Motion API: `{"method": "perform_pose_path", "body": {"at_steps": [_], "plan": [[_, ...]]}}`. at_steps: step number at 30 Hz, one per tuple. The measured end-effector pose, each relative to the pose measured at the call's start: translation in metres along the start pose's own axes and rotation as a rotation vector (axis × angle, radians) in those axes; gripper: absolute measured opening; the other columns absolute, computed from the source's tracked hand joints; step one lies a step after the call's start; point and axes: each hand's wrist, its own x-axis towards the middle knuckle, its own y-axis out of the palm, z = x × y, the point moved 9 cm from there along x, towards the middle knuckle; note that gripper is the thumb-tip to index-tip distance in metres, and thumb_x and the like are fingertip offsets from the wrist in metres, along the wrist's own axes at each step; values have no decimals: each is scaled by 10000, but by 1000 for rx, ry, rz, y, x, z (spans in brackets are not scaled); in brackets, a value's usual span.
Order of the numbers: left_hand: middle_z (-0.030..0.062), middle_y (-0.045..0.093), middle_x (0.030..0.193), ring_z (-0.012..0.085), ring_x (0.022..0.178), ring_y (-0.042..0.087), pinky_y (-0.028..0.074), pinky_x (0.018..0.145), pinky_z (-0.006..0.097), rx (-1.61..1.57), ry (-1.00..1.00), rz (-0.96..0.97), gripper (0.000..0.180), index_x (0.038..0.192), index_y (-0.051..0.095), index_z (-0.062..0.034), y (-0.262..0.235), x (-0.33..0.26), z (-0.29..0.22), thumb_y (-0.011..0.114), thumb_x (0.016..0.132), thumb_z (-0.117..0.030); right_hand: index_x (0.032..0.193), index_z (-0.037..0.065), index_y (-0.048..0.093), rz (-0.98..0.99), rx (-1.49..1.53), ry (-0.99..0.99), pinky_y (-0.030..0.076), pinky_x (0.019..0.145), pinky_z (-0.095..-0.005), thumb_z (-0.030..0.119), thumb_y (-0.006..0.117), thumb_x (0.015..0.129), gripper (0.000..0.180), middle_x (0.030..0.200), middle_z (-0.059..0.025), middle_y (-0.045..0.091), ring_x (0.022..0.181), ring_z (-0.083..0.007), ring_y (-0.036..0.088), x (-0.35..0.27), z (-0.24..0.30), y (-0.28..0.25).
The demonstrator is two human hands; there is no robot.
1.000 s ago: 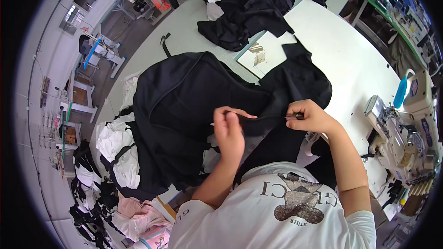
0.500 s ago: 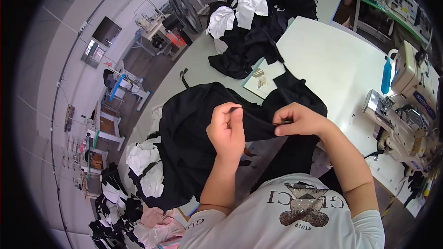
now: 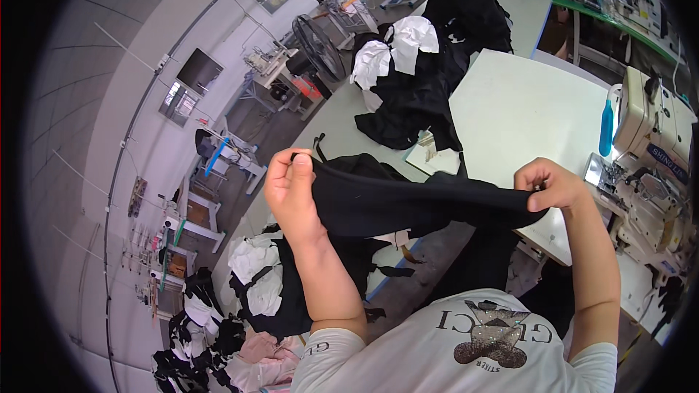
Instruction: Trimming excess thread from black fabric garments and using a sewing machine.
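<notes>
A length of black fabric [image 3: 422, 204] is stretched out sideways in front of my chest. At its left end, my left hand [image 3: 291, 193] is closed with the thumb uppermost, pinching the edge. My right hand [image 3: 552, 188] grips the other end, fingers curled in; whether anything else sits inside this fist is hidden. More of the black cloth hangs below and behind the stretched edge, over the table.
On the right stands a sewing machine [image 3: 652, 124], with a blue tool [image 3: 606, 127] hanging beside it. A white tabletop [image 3: 531, 102] lies ahead. Black garments [image 3: 415, 109] with white paper pieces [image 3: 413, 44] lie beyond, and pink cloth [image 3: 262, 360] at lower left.
My hands have moved far apart, left hand leftward and right hand rightward, pulling the black fabric out between them. The small dark object at my right fingers earlier no longer shows.
</notes>
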Motion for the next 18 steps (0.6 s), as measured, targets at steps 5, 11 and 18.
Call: {"method": "perform_pose_path", "body": {"at_steps": [5, 11, 18], "plan": [[-75, 506, 729, 5, 628, 389, 294, 573, 165, 30, 48, -79, 129, 902, 627, -50, -26, 14, -7, 666, 873, -170, 693, 29, 580, -54, 106, -83, 278, 463, -199, 325, 847, 639, 402, 575, 55, 514, 497, -25, 417, -16, 5, -18], [-28, 603, 825, 20, 706, 477, 361, 648, 165, 24, 85, -202, 131, 925, 631, -21, -65, 38, 20, 648, 887, -145, 743, 3, 611, -84, 183, -186, 315, 476, -185, 304, 845, 652, 391, 613, 32, 569, 510, -31, 461, -24, 14, -28], [82, 627, 766, 231, 711, 603, 479, 668, 316, 977, 34, -66, 194, 967, 649, -54, -35, 30, 64, 670, 794, -139, 877, -16, 663, -27, 178, -159, 398, 584, -185, 197, 799, 696, 311, 733, 8, 643, 628, -38, 550, -12, 27, -4]]}}
